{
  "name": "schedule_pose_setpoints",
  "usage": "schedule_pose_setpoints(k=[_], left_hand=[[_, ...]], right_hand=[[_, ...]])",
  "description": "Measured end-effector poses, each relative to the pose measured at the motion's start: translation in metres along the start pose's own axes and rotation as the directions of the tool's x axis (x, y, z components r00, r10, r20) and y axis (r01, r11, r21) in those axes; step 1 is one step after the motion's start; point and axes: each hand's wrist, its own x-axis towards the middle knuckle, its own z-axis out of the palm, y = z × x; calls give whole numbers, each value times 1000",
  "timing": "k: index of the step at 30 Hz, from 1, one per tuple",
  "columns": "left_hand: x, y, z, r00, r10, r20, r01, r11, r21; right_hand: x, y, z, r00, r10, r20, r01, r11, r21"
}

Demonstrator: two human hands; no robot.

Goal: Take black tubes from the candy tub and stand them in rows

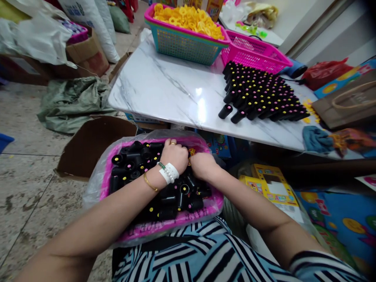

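Observation:
A pink basket (105, 178) lined with clear plastic rests at my lap, holding many black cylinders (169, 199) with yellow or pink dots. Over its upper middle, my left hand (175, 156) is closed, knuckles up, with a ring and wrist bands; what its fingers hold is hidden. Close beside it on the right, my right hand (202, 165) is also closed, its fingertips hidden. Small yellow-orange bits (191, 152) show between the hands. On the table, rows of upright black cylinders (261, 92) stand together, with a single one (225, 111) at their near left corner.
Beyond my hands is a white marble table (164, 90). On it stand a teal and pink basket of yellow rings (188, 43), a pink basket (255, 53) and a paper bag (349, 102). An open cardboard box (91, 149) sits left; yellow packages (273, 184) lie right.

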Motion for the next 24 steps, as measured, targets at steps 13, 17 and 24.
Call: schedule_pose_setpoints(k=[13,17,24], left_hand=[[-6,-4,-6,1000,-9,16,9,1000,-28],[-4,-3,-4,1000,12,28,-11,1000,-26],[-5,-2,-1,998,32,56,-31,999,-10]], right_hand=[[-30,25,44,800,52,-597,307,820,482],[-36,30,44,706,57,-706,500,665,554],[-47,29,42,669,54,-741,624,502,599]])
